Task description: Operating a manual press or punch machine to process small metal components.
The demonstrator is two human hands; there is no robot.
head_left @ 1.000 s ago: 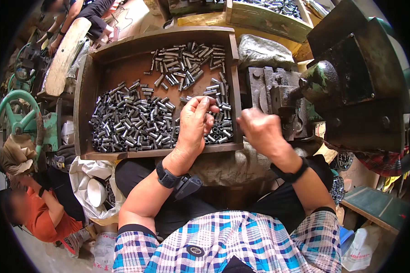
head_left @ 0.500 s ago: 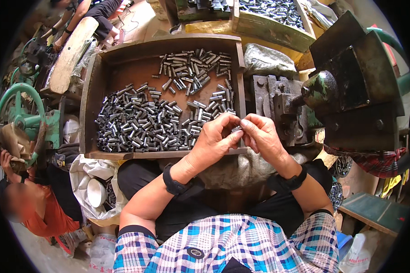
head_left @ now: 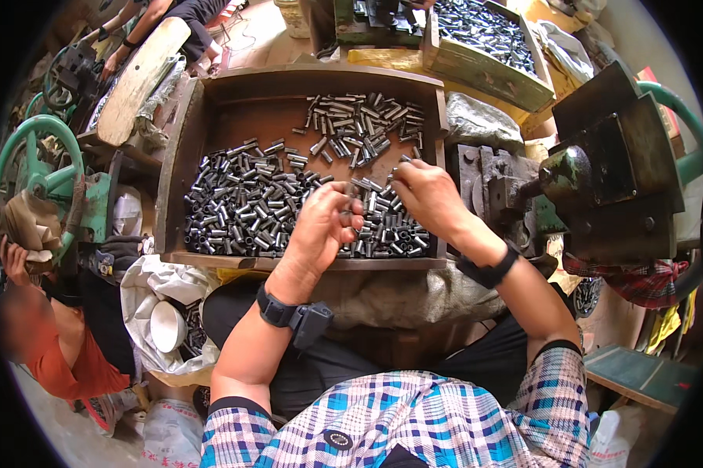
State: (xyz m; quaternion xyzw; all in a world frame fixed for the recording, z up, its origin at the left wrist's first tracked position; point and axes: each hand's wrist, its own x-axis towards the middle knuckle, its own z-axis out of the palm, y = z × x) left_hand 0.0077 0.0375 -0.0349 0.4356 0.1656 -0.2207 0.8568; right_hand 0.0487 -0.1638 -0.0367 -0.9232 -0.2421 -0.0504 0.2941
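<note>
A wooden tray (head_left: 181,148) in front of me holds many short metal sleeves (head_left: 242,203), heaped at the left and along the near side. A second, looser group of longer-looking metal pieces (head_left: 359,125) lies at its far right. My left hand (head_left: 320,230) hovers over the tray's near side, fingers curled inward; a dark bit shows at the blurred fingertips, too unclear to name. Farther right, my right hand (head_left: 428,195) reaches over the pile, thumb and fingers pinched together at a small metal sleeve (head_left: 404,159). Both wrists wear black bands.
Right of the tray stands a dark machine (head_left: 573,171) with a metal fixture (head_left: 488,175). Another wooden box of metal parts (head_left: 488,74) is beyond. A white sack (head_left: 145,288) with a bowl (head_left: 166,327) sits at left. Co-workers sit at left, near a green handwheel (head_left: 74,156).
My hands, together at the tray's near right edge before, have parted. The left moved left and back over the sleeves; the right reached farther into the tray. The view shifted slightly.
</note>
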